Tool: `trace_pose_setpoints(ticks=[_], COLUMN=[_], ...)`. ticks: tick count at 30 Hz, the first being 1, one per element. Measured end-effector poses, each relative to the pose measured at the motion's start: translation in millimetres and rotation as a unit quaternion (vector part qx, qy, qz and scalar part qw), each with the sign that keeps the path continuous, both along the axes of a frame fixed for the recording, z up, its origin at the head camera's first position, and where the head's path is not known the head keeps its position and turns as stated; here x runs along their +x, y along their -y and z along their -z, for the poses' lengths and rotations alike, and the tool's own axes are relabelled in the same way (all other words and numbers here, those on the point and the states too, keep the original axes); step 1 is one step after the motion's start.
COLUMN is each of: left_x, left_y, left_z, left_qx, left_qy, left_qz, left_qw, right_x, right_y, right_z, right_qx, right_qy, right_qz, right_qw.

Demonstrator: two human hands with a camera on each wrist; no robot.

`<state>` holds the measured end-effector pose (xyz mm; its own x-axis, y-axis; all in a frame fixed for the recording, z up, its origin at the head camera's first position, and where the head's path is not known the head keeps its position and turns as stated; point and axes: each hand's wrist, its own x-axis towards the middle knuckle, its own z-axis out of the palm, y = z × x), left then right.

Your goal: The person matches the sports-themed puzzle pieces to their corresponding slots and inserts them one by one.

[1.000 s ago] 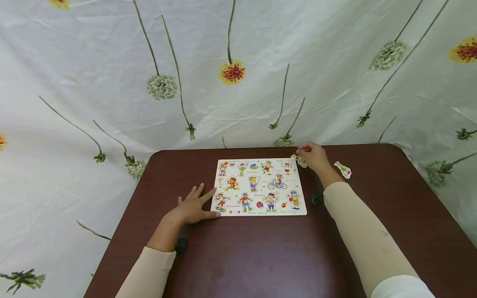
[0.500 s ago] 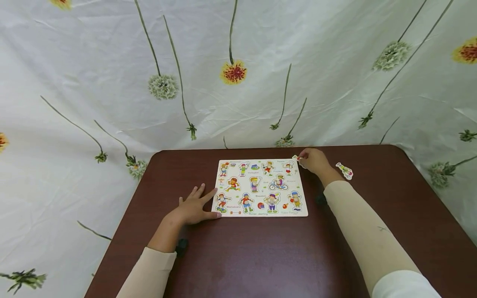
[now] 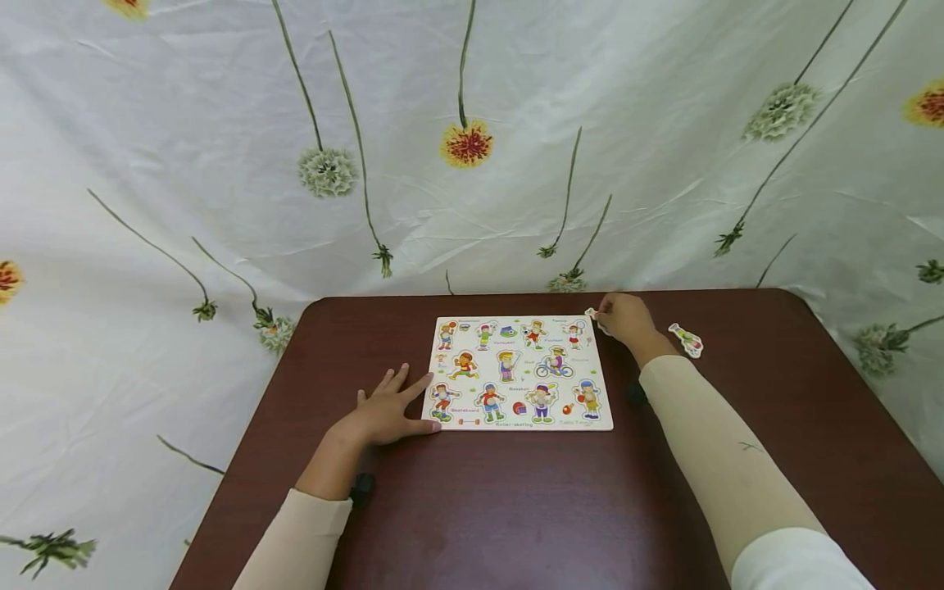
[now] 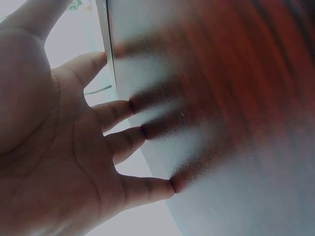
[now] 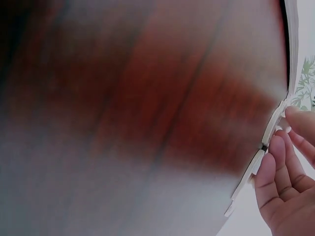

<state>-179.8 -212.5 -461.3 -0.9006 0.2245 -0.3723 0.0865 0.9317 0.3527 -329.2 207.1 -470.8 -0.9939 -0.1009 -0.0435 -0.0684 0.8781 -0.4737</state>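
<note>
A white puzzle board (image 3: 527,385) printed with sports figures lies flat on the table. My left hand (image 3: 383,414) is spread at its left side, thumb and index fingertip at the board's edge; in the left wrist view the straight fingers (image 4: 147,189) touch the dark tabletop. Just off the board's far right corner, my right hand (image 3: 625,318) pinches a small puzzle piece (image 3: 592,314), mostly hidden under the fingers. The right wrist view shows the thumb and fingertips (image 5: 278,147) at pale knobs on flat wooden piece edges (image 5: 246,177). Another puzzle piece (image 3: 687,340) lies to the right.
The dark brown table (image 3: 516,508) has rounded far corners. Behind its far edge hangs a white cloth (image 3: 398,106) with printed flowers, which also falls along the sides. A dark wrist camera (image 3: 636,392) sits under the right wrist.
My right hand has come down slightly onto the puzzle piece beside the board, covering more of it. The left hand stays put. The whole head view has shifted a little to the right.
</note>
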Motion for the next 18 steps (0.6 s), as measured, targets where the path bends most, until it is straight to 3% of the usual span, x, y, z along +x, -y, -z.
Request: trace_pose_setpoints(ticks=[10, 18], left_x=[-0.2, -0.5], left_y=[-0.3, -0.4], left_z=[1.0, 1.0], left_qx=[-0.002, -0.005], left_qy=[0.0, 0.0], left_qz=[-0.001, 0.0], left_qw=[1.0, 1.0], right_x=[2.1, 9.8], right_y=[-3, 3], right_z=[-1.3, -9.7], right_qx=[-0.039, -0.079], right_qy=[-0.016, -0.005], right_qz=[0.008, -0.033], right_qw=[0.9991, 0.9963])
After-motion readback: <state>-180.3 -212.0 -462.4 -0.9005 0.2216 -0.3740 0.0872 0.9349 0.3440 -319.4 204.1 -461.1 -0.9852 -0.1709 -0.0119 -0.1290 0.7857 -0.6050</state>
